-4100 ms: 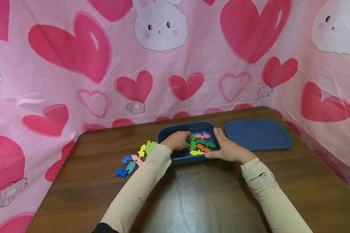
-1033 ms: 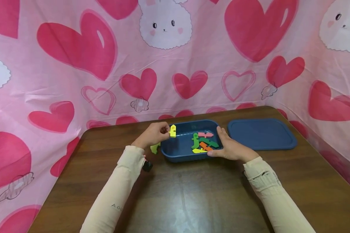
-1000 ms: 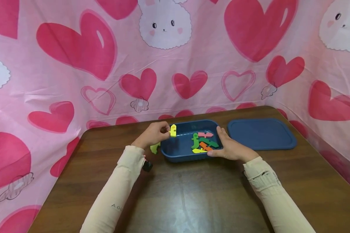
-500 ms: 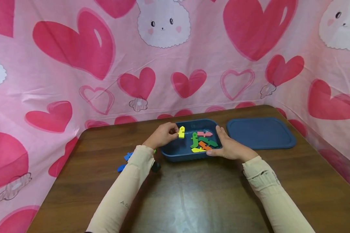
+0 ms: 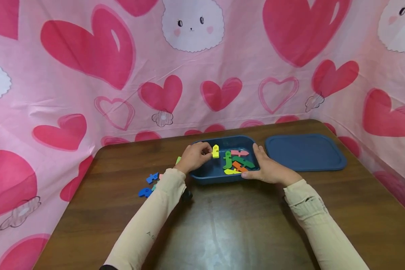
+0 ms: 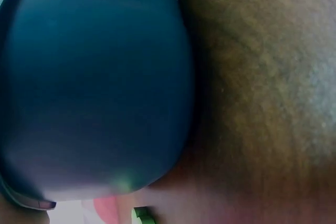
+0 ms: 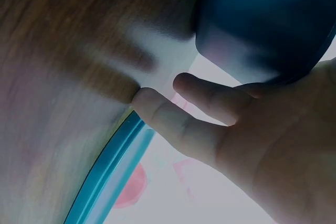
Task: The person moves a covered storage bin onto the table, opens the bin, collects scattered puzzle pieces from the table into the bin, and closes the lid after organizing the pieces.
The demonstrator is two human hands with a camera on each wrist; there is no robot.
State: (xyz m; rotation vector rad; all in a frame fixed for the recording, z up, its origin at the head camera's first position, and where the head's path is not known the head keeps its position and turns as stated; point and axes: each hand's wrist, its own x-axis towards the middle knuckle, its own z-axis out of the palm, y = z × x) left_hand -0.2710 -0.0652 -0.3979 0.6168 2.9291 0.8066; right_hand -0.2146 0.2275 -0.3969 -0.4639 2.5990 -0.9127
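My left hand [image 5: 195, 156] pinches a small yellow puzzle piece [image 5: 215, 151] with a pointed end, over the left half of a dark blue box [image 5: 219, 178]. Inside the box, toward its right end, lie a green piece [image 5: 227, 160], a pink one [image 5: 239, 153], a dark green one [image 5: 244, 162], an orange one [image 5: 239, 167] and another yellow one [image 5: 231, 172]. My right hand [image 5: 270, 167] rests against the box's right end, thumb at the near rim, fingers extended along the side. The box wall [image 6: 100, 87] fills much of the left wrist view.
Left of the box, partly behind my left arm, lie blue pieces [image 5: 152, 178] and a light green piece [image 5: 178, 160]. A flat blue lid [image 5: 305, 152] lies right of the box on the wooden table [image 5: 249, 225]. Behind hangs a pink heart-print cloth [image 5: 185, 93].
Earlier my left hand was among the pieces inside the box; later it held the yellow piece by the left rim. It has since moved right with it. My right hand stays at the box.
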